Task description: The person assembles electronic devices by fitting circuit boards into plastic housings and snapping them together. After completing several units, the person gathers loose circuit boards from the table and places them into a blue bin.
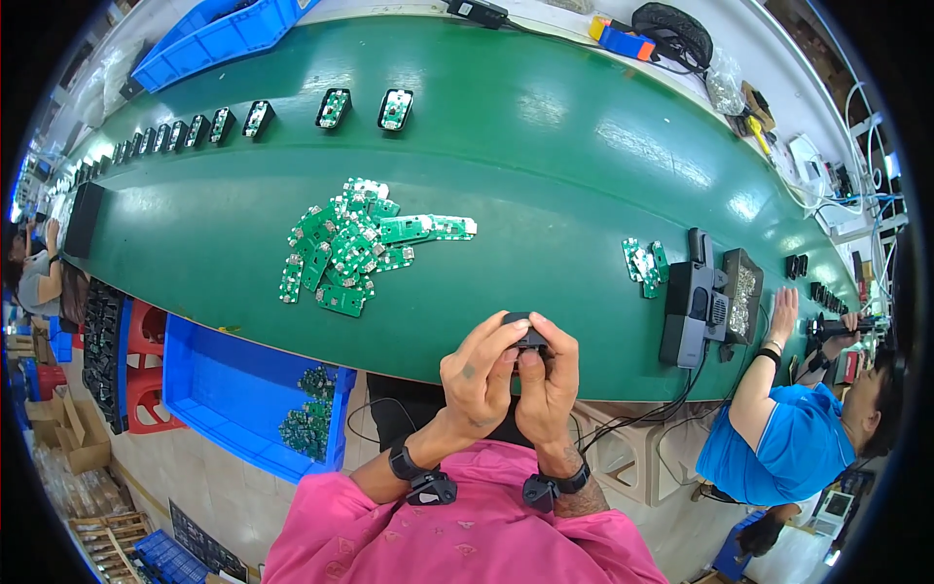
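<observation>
Close to the table's near edge, a small black plastic housing (530, 337) is pinched between the fingertips of both hands. My left hand (475, 378) grips it from the left, and my right hand (548, 389) from the right. The fingers cover much of the housing, so its inside cannot be made out. Ahead and to the left lies a loose pile of green circuit boards (341, 248) on the green table (525, 185). Farther back, black housings with boards in them, such as this one (395, 111), stand in a curved row.
To the right are a few circuit boards (644, 265), a black-and-grey device (689, 311) with cables, and a tray of small metal parts (743, 292). A co-worker in blue (788, 438) sits there. Blue bins stand below left (253, 428) and at the back left (209, 44).
</observation>
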Tool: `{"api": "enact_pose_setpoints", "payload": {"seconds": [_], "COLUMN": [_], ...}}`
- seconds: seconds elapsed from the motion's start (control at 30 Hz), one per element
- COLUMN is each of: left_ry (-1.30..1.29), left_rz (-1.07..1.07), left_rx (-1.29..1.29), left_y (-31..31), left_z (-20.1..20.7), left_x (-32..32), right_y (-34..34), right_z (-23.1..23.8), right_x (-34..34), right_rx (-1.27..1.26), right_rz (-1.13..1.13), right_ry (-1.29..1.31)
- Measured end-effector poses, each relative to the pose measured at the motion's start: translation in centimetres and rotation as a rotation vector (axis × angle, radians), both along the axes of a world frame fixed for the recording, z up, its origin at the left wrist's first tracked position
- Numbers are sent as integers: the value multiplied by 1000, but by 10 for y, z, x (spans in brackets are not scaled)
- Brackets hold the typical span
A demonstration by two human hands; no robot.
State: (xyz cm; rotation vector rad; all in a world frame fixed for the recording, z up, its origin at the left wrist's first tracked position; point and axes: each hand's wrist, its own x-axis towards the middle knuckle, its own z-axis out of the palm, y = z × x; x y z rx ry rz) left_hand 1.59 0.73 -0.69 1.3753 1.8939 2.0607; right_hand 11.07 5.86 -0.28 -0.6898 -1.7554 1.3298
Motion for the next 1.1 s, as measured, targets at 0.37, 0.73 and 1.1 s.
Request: {"api": "enact_pose_setpoints", "payload": {"seconds": [0.37,0.73,1.1], "left_ry": [-176,-456,-556], "left_rz": [-96,-263,-250], "left_rx": [-280,-443,-305], "left_y": [4,10,19], "left_z": [12,-9,-21], "left_x": [-22,-38,-33], "right_y": [20,32,33], "right_z": [26,10,5], "right_x": [-13,-2,-3], "right_rx": [-731,-1339,-1090], "right_rz": [93,331,266], "right_ry": [-63,149,85]}}
